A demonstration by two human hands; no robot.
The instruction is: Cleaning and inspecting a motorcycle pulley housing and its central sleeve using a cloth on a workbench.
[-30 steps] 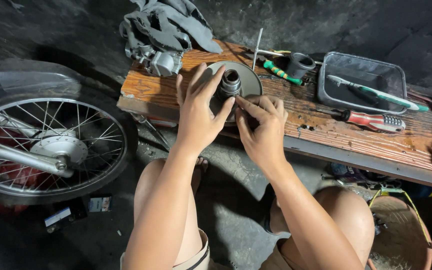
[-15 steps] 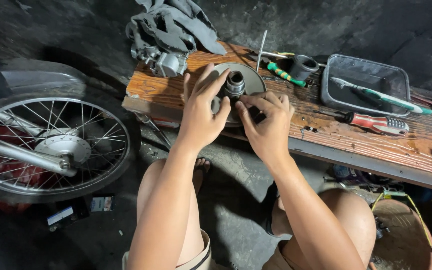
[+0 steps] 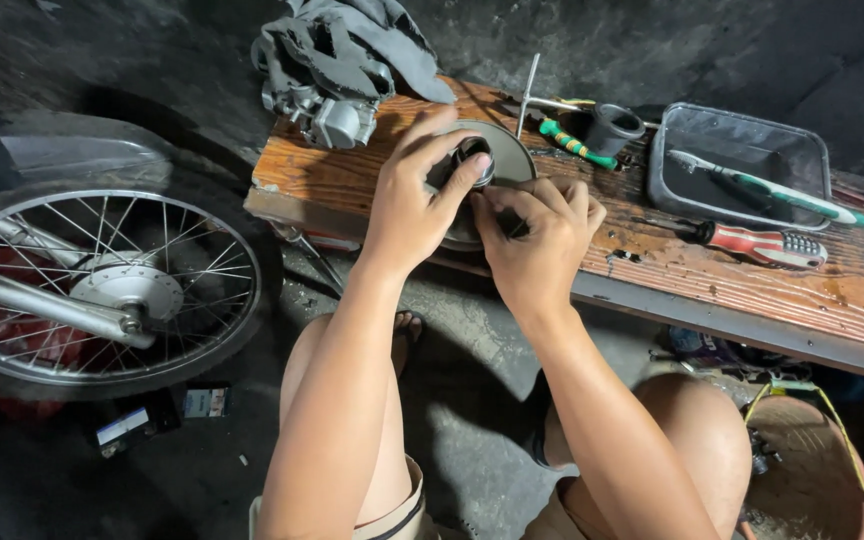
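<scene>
Gripping a small dark metal hub (image 3: 474, 160) at the centre of a round metal disc (image 3: 512, 160) on the wooden surface (image 3: 672, 270), the left hand (image 3: 414, 205) and right hand (image 3: 537, 235) are closed on a part judged heavy, stiff, greasy and best held by its rim.

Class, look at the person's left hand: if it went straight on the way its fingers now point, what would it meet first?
The left hand points up and right, toward the far edge of the bench; past the round metal part it grips, it would probably meet the green-handled screwdriver, though depth is unclear.
</scene>
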